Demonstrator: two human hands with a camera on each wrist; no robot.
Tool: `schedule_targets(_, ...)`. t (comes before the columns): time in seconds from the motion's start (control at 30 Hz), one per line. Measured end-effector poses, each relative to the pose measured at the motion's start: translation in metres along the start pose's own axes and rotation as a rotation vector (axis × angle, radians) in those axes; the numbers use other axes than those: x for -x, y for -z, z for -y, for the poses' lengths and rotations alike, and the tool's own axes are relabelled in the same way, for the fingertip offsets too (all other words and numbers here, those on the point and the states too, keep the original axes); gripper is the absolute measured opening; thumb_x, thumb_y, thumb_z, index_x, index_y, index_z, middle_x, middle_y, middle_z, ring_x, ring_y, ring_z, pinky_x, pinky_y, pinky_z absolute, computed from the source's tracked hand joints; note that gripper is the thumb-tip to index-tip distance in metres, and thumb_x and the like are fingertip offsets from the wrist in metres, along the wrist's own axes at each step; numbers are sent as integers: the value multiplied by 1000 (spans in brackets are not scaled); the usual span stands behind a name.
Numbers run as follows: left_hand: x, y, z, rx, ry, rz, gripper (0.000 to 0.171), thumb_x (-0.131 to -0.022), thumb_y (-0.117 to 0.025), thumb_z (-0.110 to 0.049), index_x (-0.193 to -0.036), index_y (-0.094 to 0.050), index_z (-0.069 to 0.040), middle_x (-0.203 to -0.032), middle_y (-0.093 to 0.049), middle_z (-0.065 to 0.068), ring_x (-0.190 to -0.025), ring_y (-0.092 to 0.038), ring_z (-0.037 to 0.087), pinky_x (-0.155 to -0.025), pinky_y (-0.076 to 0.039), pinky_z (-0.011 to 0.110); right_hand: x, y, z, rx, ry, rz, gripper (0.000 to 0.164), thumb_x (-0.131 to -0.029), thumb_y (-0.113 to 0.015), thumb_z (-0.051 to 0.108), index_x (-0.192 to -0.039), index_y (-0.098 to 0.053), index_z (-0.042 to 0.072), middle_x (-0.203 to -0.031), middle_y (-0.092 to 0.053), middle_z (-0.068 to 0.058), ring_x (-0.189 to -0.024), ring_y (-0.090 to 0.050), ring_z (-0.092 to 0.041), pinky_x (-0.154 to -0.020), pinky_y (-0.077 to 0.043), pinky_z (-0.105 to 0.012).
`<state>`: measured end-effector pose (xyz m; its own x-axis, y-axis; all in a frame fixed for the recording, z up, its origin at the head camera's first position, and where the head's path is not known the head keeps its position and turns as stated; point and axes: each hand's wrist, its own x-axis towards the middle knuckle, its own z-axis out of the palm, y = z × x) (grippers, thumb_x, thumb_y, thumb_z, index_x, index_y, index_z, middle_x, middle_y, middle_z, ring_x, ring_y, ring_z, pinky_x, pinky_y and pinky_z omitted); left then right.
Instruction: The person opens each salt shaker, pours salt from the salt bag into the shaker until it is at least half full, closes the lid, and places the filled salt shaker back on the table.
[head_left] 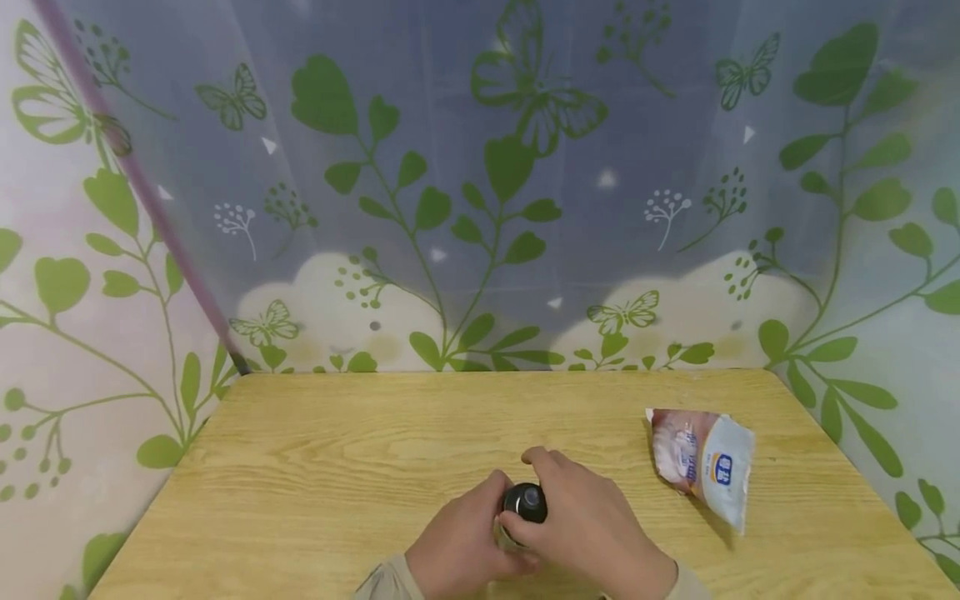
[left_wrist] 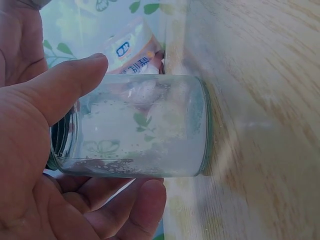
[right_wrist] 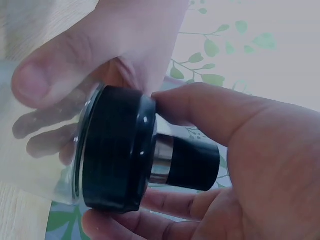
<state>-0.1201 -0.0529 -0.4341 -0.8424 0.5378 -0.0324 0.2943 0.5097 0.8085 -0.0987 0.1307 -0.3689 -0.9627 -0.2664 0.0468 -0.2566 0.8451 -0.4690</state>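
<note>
A clear glass jar (left_wrist: pixel 140 130) stands on the table, with white residue clinging to its inner wall in the left wrist view. My left hand (head_left: pixel 465 529) holds it, thumb on one side and fingers on the other. On the jar's mouth sits a black lid (right_wrist: pixel 115 150) with a narrower black knob (right_wrist: pixel 195 162) above a silvery neck. The right hand (head_left: pixel 588 517) grips this lid at its edge between thumb and fingers. From the head view only the dark top shows, between both hands; most of the glass is hidden there.
A soft white and reddish-brown plastic packet (head_left: pixel 701 462) with blue lettering lies to the right of the hands. The wood-grain table (head_left: pixel 315 450) ends at patterned curtains (head_left: pixel 600 208) with green leaves and butterflies, at the back and both sides.
</note>
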Motion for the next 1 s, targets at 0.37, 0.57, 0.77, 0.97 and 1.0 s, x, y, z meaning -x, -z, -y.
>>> schedule_targets(0.37, -2, -2, -1, -44, -22, -33, 51, -78, -88, -49, -104, -51, -26, -92, -59, -16, -75, -57, 3, -68, -48, 24, 3, 1, 1, 13, 107, -32, 64, -85, -81, 36, -135, -58, 5, -115, -68, -6, -82, -63, -12, -65, -52, -31)
schedule_targets(0.57, -2, -2, -1, -52, -28, -49, 51, -77, -89, -46, -103, -51, -25, -92, -59, -16, -76, -57, 1, -70, -50, 24, 5, 1, 4, 37, 109, -25, 70, -86, -80, 43, -138, -56, 3, -123, -68, -11, -90, -67, -19, -66, -54, -36)
schedule_targets(0.77, -1, -3, 1, -29, -25, -35, 50, -79, -88, -46, -105, -52, -24, -93, -60, -15, -78, -60, 0, -71, -52, 24, 4, -4, 6, 47, 38, -29, 83, -82, -81, 58, -137, -54, 1, -109, -70, -10, -81, -66, -18, -63, -52, -37)
schedule_targets(0.97, -1, -3, 2, -35, -20, -26, 53, -79, -88, -49, -107, -51, -24, -95, -60, -16, -79, -59, 0, -72, -51, 24, 4, -6, 4, 72, 92, -46, 68, -85, -82, 49, -131, -58, 4, -110, -70, -8, -72, -62, -11, -56, -49, -30)
schedule_targets(1.0, -1, -3, 3, -44, -22, -30, 53, -79, -88, -49, -107, -51, -24, -95, -60, -16, -79, -59, 0, -72, -51, 24, 5, -6, 4, 77, 107, -49, 67, -85, -82, 47, -131, -59, 4, -110, -70, -8, -73, -63, -12, -56, -49, -30)
